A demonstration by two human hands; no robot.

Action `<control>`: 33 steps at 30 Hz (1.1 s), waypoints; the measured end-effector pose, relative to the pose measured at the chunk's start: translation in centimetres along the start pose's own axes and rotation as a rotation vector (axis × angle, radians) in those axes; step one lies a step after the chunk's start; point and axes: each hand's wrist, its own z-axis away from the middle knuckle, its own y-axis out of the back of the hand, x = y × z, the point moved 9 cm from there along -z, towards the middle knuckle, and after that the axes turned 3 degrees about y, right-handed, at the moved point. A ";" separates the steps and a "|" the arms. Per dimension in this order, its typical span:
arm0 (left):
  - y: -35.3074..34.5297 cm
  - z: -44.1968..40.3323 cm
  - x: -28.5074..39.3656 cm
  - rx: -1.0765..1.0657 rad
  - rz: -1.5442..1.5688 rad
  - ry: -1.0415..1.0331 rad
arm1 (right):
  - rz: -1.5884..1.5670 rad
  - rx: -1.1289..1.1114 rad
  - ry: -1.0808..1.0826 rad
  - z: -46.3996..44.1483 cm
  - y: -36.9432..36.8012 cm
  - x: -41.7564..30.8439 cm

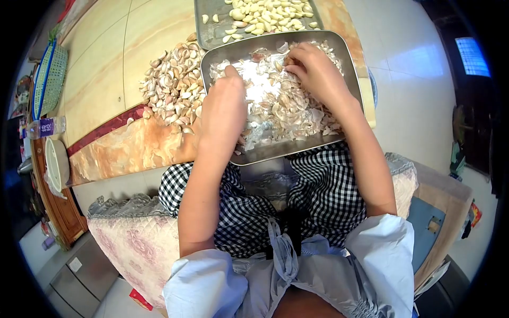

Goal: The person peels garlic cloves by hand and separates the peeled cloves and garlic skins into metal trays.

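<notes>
Peeling looked part done: peeled cloves (270, 18) lay in far tray (211, 33); many unpeeled cloves (172, 82) waited, heaped on bench (98, 58) to left. Loose skins (297, 111) littered near tray (281, 149). Over them, my left fingers (231, 74) curled, right fingers (298, 53) bent; couldn't tell whether either gripped clove.
</notes>
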 end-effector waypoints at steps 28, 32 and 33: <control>5.5 -0.2 -2.6 0.261 0.268 0.003 | -0.036 -0.048 0.188 1.1 -2.6 -5.9; 6.0 -0.2 -3.1 0.215 0.277 -0.004 | -0.098 -0.074 0.193 0.7 -3.5 -7.1; 6.2 -0.3 -3.4 0.213 0.260 0.010 | -0.095 -0.093 0.243 0.8 -4.0 -7.8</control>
